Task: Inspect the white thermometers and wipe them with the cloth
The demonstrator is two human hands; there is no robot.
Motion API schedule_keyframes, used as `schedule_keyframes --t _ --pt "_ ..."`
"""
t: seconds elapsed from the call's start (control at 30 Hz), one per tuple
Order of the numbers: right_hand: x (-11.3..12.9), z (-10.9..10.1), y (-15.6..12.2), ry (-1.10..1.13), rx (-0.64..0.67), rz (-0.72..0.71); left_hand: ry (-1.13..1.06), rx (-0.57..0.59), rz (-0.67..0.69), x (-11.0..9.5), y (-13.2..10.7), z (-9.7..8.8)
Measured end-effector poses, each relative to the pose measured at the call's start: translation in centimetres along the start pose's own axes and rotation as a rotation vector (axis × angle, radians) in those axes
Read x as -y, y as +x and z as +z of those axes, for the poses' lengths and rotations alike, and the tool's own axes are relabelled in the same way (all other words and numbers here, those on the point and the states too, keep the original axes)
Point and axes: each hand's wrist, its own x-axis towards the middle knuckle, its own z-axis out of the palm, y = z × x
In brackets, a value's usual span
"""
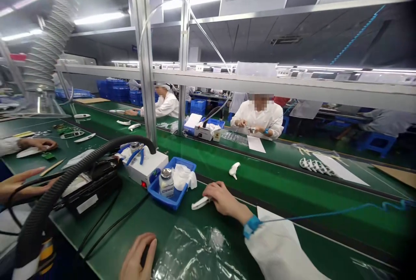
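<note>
My right hand (222,200) reaches forward over the green bench, its fingers closed on a small white plastic part (200,203) lying by the edge of the conveyor belt (266,180). A blue wrist strap (251,226) with a coiled blue cord sits on that wrist. My left hand (138,256) rests at the near edge, curled around a small dark object that I cannot make out. A sheet of clear plastic film (195,249) lies between my hands.
A blue tray (172,202) holds a glass bottle (166,181) and white cloth. Beside it stand a white box with pliers (143,163) and a black hose (65,180). Another white part (234,169) lies on the belt. Other workers sit left and opposite.
</note>
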Motion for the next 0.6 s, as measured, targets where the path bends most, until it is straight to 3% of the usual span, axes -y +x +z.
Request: schedule_keyframes --t 0.1,0.23,0.47,0.6 --pt "0.2 1.1 2.5 -0.025 -0.070 0.066 -0.003 -0.069 0.068 -0.9 -0.6 0.3" --pt "-0.2 1.1 1.2 -0.042 -0.125 0.179 0.078 -0.092 0.227 -1.2 -0.8 0.1" --pt "-0.9 0.7 -8.8 -0.052 -0.183 0.323 0.218 0.004 0.280 -1.3 -0.9 -0.4" --pt "-2.6 1.9 -14.5 0.024 -0.285 0.460 0.321 0.242 0.366 -1.9 0.3 -0.8"
